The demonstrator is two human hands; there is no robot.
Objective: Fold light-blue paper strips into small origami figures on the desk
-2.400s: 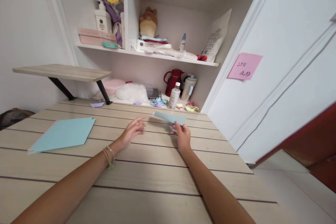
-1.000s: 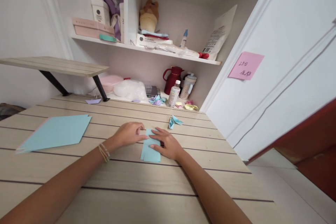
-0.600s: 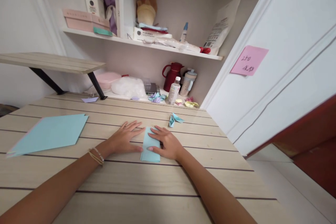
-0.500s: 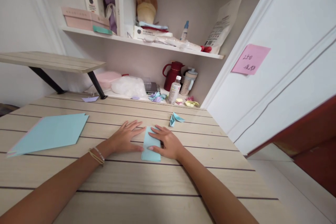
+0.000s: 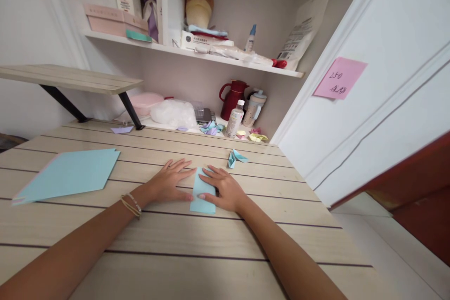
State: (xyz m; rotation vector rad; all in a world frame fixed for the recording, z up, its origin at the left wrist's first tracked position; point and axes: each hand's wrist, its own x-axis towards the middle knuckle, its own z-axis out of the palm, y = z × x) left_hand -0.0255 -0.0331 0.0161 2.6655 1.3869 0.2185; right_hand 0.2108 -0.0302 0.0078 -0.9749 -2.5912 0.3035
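A light-blue sheet of paper [image 5: 201, 202], folded into a narrow rectangle, lies flat on the slatted wooden table [image 5: 168, 272]. My left hand [image 5: 170, 183] rests palm down at its left edge, fingers spread, with thumb and index fingertip touching the paper's side. Across the right part of the paper lies my right hand [image 5: 223, 189], fingers stretched out and pressing on it; that side of the paper is partly hidden. Beyond my right hand sits a folded blue paper piece [image 5: 236, 158].
At left lies a stack of blue paper [image 5: 73, 173], near a raised wooden stand [image 5: 70, 78] with black legs. Along the back are a plastic bottle [image 5: 235, 121], a red jug [image 5: 232, 99], a tumbler [image 5: 253, 108] and several folded paper pieces [image 5: 212, 128]. Above them runs a loaded shelf [image 5: 168, 50].
Both hands stay in nearly the same place on the folded paper. The whole view has shifted very slightly; nothing has been picked up or let go.
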